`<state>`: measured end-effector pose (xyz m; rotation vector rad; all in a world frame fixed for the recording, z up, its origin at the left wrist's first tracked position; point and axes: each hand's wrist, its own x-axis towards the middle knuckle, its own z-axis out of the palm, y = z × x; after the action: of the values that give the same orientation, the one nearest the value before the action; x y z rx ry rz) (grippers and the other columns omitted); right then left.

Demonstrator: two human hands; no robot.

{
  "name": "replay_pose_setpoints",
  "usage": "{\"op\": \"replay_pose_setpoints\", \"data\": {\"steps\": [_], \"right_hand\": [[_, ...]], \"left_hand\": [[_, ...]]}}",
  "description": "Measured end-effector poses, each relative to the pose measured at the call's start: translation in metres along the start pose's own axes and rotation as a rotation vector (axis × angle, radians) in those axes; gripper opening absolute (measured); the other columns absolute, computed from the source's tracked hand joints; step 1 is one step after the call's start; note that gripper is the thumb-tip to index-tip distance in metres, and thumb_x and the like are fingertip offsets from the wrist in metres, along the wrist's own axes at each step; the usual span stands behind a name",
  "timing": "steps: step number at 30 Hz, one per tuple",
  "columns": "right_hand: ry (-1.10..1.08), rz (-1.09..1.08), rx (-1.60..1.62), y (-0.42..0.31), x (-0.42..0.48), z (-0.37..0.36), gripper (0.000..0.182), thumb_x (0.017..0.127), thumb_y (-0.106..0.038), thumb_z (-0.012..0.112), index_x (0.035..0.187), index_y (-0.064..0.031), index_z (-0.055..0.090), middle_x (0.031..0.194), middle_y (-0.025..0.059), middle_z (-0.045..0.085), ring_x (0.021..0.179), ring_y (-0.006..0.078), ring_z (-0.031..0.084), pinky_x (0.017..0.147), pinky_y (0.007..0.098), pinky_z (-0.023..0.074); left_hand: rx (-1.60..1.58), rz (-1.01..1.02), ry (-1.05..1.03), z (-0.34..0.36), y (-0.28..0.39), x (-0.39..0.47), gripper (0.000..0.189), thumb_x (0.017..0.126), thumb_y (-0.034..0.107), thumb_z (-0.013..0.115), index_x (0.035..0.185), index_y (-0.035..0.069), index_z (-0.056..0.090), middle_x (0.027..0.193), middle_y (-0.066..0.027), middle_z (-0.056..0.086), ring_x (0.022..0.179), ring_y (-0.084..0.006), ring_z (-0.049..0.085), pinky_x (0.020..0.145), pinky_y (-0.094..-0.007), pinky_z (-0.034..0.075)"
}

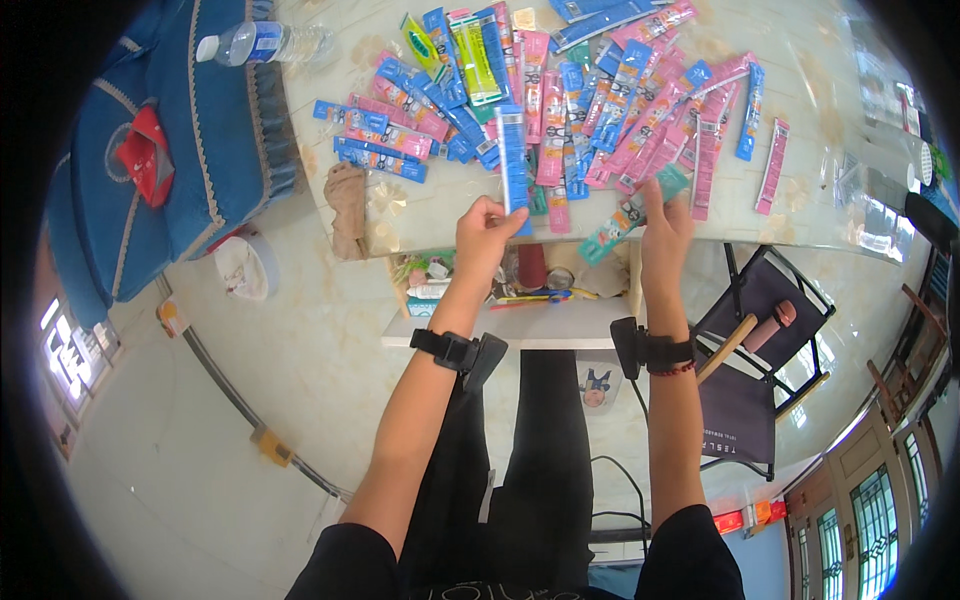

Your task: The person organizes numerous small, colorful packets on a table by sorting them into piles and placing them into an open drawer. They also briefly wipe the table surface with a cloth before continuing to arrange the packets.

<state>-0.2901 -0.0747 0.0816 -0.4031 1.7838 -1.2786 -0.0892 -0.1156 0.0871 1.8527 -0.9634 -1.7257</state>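
Note:
My left hand pinches the lower end of a blue stick packet, which stands nearly upright above the table's near edge. Between the thumb and fingers of my right hand is a teal stick packet with a cartoon print, slanting down to the left. Beyond both hands spreads a loose pile of pink stick packets and blue stick packets. Two yellow-green packets rest on the pile's upper left part. A lone pink packet lies apart at the right.
A crumpled brown cloth lies on the table at its left corner. Farther back is a plastic water bottle on its side. Below the tabletop, an open drawer holds small items. A folding chair stands at the right, a blue sofa at the left.

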Motion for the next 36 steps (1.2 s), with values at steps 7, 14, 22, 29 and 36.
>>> {"op": "replay_pose_setpoints", "data": {"steps": [7,14,22,29,36], "right_hand": [[-0.173,0.042,-0.027,0.006,-0.002,0.033,0.026,0.084,-0.023,0.056,0.081,0.003,0.059,0.065,-0.0018,0.053,0.058,0.0033,0.041,0.051,0.0201,0.0325],[-0.346,-0.053,-0.339,0.006,-0.001,0.067,0.021,0.079,-0.022,0.062,0.081,-0.0005,0.06,0.059,-0.0028,0.049,0.053,0.0037,0.038,0.047,0.0205,0.0307],[-0.531,-0.129,-0.269,-0.002,-0.015,0.139,0.029,0.073,-0.024,0.067,0.084,0.0011,0.059,0.049,0.0031,0.045,0.047,0.0109,0.046,0.043,0.0278,0.0368],[-0.432,-0.759,-1.005,0.01,-0.029,0.206,0.02,0.072,-0.008,0.055,0.09,-0.0013,0.05,0.079,0.0132,0.055,0.073,0.0288,0.053,0.061,0.035,0.0429],[-0.459,-1.136,-0.988,0.042,-0.037,0.261,0.021,0.069,-0.006,0.05,0.09,-0.0039,0.048,0.088,0.0096,0.05,0.085,0.024,0.048,0.071,0.0338,0.039]], "left_hand": [[-0.241,-0.067,0.219,-0.064,-0.031,-0.009,0.024,0.075,0.016,0.066,0.066,0.011,0.045,0.061,0.0037,0.046,0.056,-0.0052,0.041,0.056,-0.0201,0.034],[-0.403,-0.089,0.202,-0.111,-0.042,-0.012,0.019,0.08,0.012,0.06,0.07,0.012,0.044,0.065,0.0032,0.048,0.062,-0.0056,0.045,0.059,-0.0203,0.036],[-0.632,-0.069,-0.112,-0.123,-0.021,-0.019,0.015,0.083,0.008,0.052,0.097,0.006,0.047,0.081,-0.0004,0.05,0.084,-0.0126,0.049,0.079,-0.0266,0.038],[-0.783,-0.204,-0.178,-0.142,-0.04,-0.017,0.014,0.082,0.006,0.046,0.096,0.001,0.046,0.083,-0.0035,0.048,0.083,-0.0166,0.048,0.087,-0.0326,0.038],[-1.269,-0.316,-0.297,-0.159,-0.059,-0.007,0.023,0.087,0.022,0.034,0.081,0.003,0.045,0.059,0.0003,0.035,0.057,-0.013,0.035,0.065,-0.0277,0.036]]}}
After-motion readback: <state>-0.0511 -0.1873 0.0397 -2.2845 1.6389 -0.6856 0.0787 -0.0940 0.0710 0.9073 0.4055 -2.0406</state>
